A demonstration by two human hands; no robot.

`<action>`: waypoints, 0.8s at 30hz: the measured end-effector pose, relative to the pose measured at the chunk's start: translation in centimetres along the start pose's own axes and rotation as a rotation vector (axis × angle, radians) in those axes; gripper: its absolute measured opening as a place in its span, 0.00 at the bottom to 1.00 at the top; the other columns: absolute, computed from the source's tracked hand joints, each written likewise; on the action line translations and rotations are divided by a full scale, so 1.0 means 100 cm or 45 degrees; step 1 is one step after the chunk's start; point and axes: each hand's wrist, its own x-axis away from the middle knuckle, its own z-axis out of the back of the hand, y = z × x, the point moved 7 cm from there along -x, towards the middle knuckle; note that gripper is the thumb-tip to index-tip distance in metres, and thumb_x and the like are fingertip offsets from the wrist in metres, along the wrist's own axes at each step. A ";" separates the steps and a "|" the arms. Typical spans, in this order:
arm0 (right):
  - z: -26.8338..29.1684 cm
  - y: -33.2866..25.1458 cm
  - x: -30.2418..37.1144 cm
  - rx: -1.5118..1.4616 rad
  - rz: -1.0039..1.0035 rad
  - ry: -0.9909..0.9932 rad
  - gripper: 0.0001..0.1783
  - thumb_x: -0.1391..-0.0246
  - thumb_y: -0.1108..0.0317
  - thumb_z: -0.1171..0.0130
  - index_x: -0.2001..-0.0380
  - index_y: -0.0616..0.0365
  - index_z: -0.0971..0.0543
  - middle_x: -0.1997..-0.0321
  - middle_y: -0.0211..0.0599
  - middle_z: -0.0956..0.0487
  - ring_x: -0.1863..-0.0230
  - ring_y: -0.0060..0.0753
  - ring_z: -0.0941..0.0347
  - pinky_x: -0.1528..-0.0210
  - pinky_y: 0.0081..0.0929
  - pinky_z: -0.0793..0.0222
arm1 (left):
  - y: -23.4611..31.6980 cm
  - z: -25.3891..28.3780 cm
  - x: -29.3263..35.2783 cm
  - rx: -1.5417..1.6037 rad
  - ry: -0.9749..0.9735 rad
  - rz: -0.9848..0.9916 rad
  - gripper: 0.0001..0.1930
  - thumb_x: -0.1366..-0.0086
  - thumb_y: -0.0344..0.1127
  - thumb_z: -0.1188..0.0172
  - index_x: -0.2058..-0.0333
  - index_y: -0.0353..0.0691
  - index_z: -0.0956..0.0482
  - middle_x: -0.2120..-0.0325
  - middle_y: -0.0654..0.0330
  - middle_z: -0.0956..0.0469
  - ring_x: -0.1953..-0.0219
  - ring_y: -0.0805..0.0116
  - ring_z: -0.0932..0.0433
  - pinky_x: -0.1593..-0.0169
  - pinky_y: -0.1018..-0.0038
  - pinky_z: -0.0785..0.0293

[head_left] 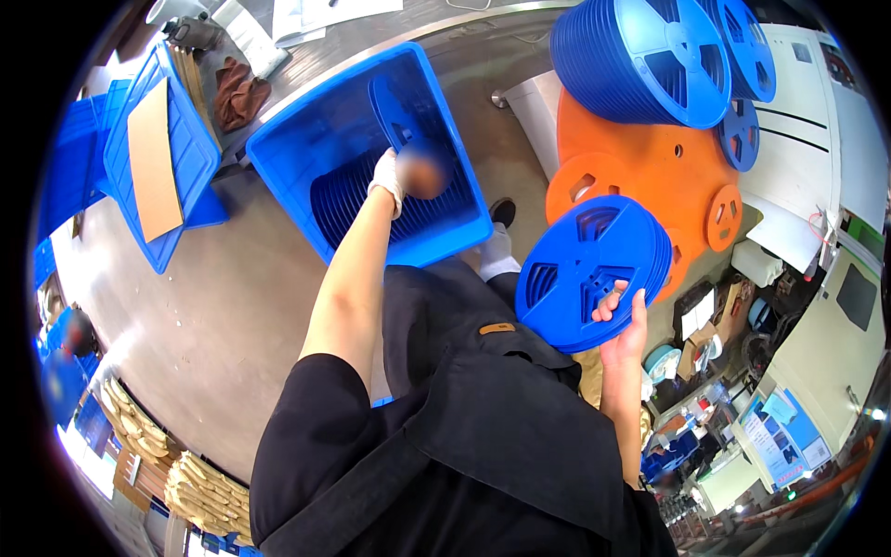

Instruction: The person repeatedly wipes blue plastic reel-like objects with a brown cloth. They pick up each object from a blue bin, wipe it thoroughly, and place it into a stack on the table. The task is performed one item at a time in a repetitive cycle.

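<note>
My left hand (386, 182), in a white glove, reaches into a blue plastic bin (297, 209). It is closed on the lower edge of a blue reel (393, 111) that stands up out of the row; a blurred patch covers part of the fingers. Below it, a row of blue reels (339, 204) is packed on edge in the bin. My right hand (624, 327), bare, grips a short stack of blue reels (566, 251) beside my lap, with fingers hooked through an opening in the front reel's face.
To the right, tall stacks of blue reels (640, 65) rest by large orange discs (613, 139). A metal table (362, 37) runs behind the bin, bearing a brown cloth (239, 91). Blue crate lids with a cardboard strip (153, 158) stand at left. White cabinets (798, 121) line the right.
</note>
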 end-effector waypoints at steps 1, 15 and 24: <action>-0.007 0.002 -0.002 -0.027 -0.022 -0.059 0.24 0.35 0.46 0.56 0.55 0.57 0.29 0.76 0.29 0.31 0.77 0.24 0.37 0.71 0.26 0.37 | -0.017 0.031 -0.014 0.234 0.015 0.075 0.21 0.31 0.43 0.52 0.43 0.39 0.32 0.48 0.54 0.26 0.49 0.59 0.26 0.47 0.69 0.30; -0.028 -0.053 0.011 -0.781 -0.031 -0.734 0.27 0.40 0.46 0.48 0.54 0.60 0.31 0.82 0.22 0.43 0.85 0.16 0.47 0.80 0.17 0.49 | 0.029 -0.183 0.307 -2.077 -0.926 -1.636 0.31 0.45 0.28 0.45 0.43 0.65 0.34 0.40 0.56 0.35 0.61 0.55 0.19 0.64 0.68 0.20; -0.073 -0.062 0.009 -0.160 0.183 0.003 0.38 0.37 0.38 0.62 0.39 0.60 0.37 0.62 0.42 0.22 0.67 0.35 0.25 0.65 0.31 0.28 | 0.058 -0.135 0.322 -1.718 -0.913 -1.014 0.24 0.46 0.22 0.51 0.50 0.47 0.28 0.65 0.51 0.21 0.69 0.58 0.18 0.67 0.71 0.21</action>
